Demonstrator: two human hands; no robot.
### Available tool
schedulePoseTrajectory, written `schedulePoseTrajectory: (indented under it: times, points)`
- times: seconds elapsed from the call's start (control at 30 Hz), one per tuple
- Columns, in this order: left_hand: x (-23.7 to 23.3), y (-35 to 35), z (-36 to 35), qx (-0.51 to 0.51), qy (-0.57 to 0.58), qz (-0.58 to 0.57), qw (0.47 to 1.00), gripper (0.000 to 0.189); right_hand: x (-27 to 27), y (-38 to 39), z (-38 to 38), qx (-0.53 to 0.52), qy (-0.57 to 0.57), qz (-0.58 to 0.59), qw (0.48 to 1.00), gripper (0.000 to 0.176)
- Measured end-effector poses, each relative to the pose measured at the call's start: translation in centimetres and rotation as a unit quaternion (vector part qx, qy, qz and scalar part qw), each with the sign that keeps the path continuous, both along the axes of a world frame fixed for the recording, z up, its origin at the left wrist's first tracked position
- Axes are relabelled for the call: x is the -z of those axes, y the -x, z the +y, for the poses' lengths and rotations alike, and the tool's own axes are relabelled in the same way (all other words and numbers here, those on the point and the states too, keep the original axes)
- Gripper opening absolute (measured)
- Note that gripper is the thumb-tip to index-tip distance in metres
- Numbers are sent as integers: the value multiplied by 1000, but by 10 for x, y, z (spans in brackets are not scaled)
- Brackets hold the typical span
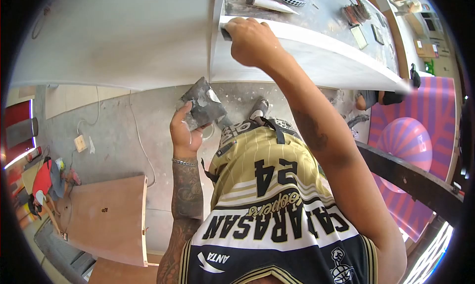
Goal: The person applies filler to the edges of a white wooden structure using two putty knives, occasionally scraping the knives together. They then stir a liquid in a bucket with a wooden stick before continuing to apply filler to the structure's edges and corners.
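Your gold-and-black jersey (pixel 277 200) fills the lower middle of the frame and hides your legs, apart from one shoe (pixel 260 108). Just above it, left of centre, your left hand (pixel 184 133) has its fingers closed round the lower corner of a putty-smeared steel scraper (pixel 203 103). Its longer sides slant from upper left to lower right, and one corner points up at the white panel (pixel 114 36). At upper centre your right hand (pixel 252 36) is clenched on a putty knife (pixel 226 33). The fist hides most of it, and only a dark end shows, pointing left at the panel's edge. Beyond it, a caulk tube (pixel 269 4) lies on the dusty ledge (pixel 326 22). Far below, at lower left, a plywood sheet (pixel 111 219) lies on the floor.
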State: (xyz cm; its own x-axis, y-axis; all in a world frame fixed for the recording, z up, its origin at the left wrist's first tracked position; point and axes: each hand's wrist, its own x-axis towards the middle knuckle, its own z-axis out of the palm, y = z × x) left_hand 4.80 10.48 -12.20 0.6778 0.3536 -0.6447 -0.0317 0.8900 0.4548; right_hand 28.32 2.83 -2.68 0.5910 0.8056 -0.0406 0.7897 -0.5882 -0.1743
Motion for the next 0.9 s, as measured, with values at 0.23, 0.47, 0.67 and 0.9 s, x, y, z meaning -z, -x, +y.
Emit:
schedulePoseTrajectory:
  times: [0.23, 0.47, 0.67, 0.9]
  points:
    - [3, -3, 4, 19, 4, -30, 999, 32, 5, 47, -14, -14, -3, -14, 1000, 30]
    - [-1, -6, 2, 9, 0, -46, 999, 32, 15, 48, -53, 11, -122, -53, 991, 34]
    - [10, -1, 3, -2, 15, -9, 1000, 32, 29, 17, -46, -13, -149, -181, 972, 37]
    - [4, -3, 3, 9, 13, -7, 1000, 32, -7, 26, -67, 31, -75, -13, 997, 38]
